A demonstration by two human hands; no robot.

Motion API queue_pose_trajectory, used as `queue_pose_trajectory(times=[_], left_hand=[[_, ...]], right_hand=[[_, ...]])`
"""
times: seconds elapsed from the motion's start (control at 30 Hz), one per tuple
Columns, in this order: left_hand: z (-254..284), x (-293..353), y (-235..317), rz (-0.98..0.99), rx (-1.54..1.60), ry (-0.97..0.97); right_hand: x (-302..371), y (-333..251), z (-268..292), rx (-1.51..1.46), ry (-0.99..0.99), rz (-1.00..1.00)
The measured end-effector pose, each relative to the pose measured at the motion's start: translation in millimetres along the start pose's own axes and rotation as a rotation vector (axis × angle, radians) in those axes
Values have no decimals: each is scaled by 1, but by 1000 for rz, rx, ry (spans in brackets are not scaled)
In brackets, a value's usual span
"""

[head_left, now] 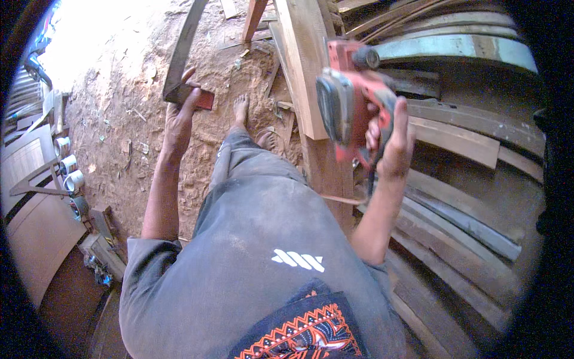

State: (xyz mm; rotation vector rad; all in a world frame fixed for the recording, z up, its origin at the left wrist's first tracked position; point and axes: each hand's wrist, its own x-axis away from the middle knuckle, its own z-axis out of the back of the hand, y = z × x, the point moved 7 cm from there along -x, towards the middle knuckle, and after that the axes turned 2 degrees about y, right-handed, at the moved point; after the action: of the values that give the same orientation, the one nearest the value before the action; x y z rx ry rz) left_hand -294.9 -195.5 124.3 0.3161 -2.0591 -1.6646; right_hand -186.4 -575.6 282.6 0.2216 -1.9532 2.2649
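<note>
My right hand (391, 140) is wrapped round the rear handle of a red electric planer (354, 90), slightly blurred, with a round dark knob at its far end and a dark oval cover on its left side. The planer is held up over a wooden beam (302, 66); whether they touch is unclear. My left hand (182, 110) grips a long, flat, greyish angled piece (184, 48) by its near end, where a short red part sticks out to the right. That piece runs up past the top edge, and I cannot tell its exact kind.
Boards and curved timbers (454, 125) lie stacked on the right. A reddish wooden leg (255, 19) stands at the top. Wood scraps litter the earthen floor (113, 113). On the left are several white cans (70, 163) and panels (45, 230). A cord hangs below the planer.
</note>
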Motion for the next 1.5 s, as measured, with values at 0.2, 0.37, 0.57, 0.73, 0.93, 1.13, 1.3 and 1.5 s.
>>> queue_pose_trajectory(times=[0.2,0.37,0.57,0.73,0.93,1.13,1.3,1.5], left_hand=[[-110,33,6,-363,-415,-365],[-181,59,-36,-387,-500,-435],[-191,45,-50,-420,-524,-388],[-194,48,-47,-452,-508,-374],[-196,47,-40,-473,-599,-389],[-202,57,-40,-430,-588,-349],[-206,58,-43,-433,-592,-339],[-206,60,-53,-409,-484,-369]], right_hand=[[110,43,88,35,196,-182],[168,85,130,-18,406,-270],[192,122,146,-42,439,-357],[197,129,146,-17,383,-371],[192,110,135,32,259,-311],[186,85,120,87,99,-257],[179,68,107,119,32,-169],[172,57,78,213,-75,-106]])
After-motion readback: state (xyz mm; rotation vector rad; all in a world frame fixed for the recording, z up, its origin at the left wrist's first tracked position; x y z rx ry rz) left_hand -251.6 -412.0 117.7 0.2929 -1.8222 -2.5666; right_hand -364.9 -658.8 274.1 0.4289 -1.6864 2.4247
